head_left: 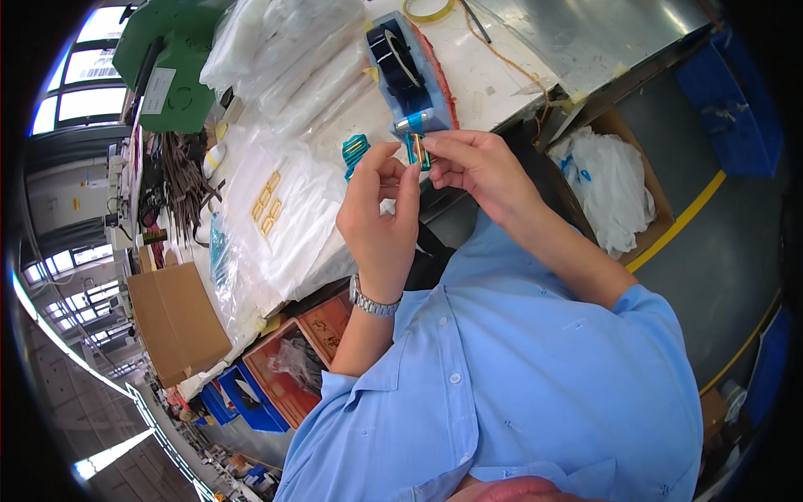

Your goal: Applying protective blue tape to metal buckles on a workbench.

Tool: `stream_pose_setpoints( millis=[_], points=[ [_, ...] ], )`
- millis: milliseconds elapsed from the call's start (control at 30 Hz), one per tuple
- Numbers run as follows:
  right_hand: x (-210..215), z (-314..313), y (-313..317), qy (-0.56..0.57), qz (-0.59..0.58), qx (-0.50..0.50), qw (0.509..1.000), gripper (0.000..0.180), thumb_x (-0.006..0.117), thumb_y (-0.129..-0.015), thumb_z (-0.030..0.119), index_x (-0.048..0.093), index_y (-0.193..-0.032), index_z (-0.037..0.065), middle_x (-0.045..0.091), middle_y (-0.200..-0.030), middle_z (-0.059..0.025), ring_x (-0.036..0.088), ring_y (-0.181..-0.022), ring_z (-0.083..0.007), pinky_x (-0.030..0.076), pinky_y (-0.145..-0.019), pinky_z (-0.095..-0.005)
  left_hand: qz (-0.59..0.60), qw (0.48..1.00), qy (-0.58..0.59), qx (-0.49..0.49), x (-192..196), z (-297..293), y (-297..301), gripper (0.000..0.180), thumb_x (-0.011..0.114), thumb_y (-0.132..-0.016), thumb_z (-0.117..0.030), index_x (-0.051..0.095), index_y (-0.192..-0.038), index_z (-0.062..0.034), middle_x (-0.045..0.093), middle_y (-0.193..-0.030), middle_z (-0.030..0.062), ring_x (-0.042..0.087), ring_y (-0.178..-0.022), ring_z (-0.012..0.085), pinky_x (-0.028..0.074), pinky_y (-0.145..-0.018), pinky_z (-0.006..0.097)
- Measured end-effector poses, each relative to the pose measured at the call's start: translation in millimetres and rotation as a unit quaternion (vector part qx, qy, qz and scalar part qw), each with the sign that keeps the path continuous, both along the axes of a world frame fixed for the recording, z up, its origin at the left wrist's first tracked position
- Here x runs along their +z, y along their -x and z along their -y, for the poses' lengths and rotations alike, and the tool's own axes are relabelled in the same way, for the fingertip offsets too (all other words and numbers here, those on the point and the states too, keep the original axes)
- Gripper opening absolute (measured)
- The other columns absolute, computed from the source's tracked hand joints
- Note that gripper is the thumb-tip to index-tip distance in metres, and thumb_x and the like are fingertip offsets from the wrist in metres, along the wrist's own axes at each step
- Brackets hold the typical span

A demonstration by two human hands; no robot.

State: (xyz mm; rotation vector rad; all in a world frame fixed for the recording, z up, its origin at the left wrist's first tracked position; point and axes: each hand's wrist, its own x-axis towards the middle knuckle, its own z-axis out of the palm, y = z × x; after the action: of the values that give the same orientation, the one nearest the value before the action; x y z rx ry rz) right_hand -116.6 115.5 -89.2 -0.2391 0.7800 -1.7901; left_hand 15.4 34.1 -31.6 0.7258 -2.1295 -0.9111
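Observation:
Between my hands is a small gold rectangular buckle (420, 149) with shiny teal film on it, just below the mouth of a blue tape dispenser (431, 105). My right hand (485, 171) pinches its right side between thumb and fingertips. My left hand (378, 219), with a metal watch on the wrist, is closed at its left side, thumb and finger against the film. A small pile of teal-wrapped pieces (355, 153) lies just beyond the left fingers. Several bare gold buckles (266, 203) rest in rows on white plastic sheeting further left.
Clear plastic bags (284, 63) are heaped at the back of the table. A yellow tape roll (428, 8) lies past the dispenser. Red bins (284, 368) stand below the left table edge, beside a cardboard box (180, 322). At the right, a carton holds white plastic (611, 188).

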Motion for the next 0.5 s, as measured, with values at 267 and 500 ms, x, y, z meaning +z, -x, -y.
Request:
stream_pose_setpoints(
  millis=[267, 500],
  points=[
    [-3.4, -1.5, -0.7, -0.015, 0.063, 0.021, 0.998, 0.022, 0.071, -0.102, 0.023, 0.076, -0.113, 0.004, 0.076, -0.097, -0.0007, 0.071, -0.083, -0.0067, 0.056, -0.076, -0.0215, -0.049, 0.985, 0.166, -0.022, -13.2, -1.5, 6.7, 0.018, 0.075, -0.090, 0.006, 0.071, -0.107, 0.0005, 0.073, -0.093, 0.0118, 0.071, -0.072, 0.0201, 0.057, -0.066, 0.031],
    [4.2, -7.9, -23.5, 0.021, 0.147, -0.014, 0.989, 0.021, 0.069, -0.104, 0.021, 0.074, -0.114, 0.003, 0.076, -0.100, -0.0026, 0.071, -0.085, -0.0093, 0.059, -0.081, -0.0259, -0.049, 0.981, 0.187, -0.011, -7.7, -2.8, 1.3, 0.018, 0.076, -0.090, 0.005, 0.072, -0.107, 0.0003, 0.074, -0.094, 0.0113, 0.070, -0.073, 0.0204, 0.057, -0.065, 0.031]
  ],
)
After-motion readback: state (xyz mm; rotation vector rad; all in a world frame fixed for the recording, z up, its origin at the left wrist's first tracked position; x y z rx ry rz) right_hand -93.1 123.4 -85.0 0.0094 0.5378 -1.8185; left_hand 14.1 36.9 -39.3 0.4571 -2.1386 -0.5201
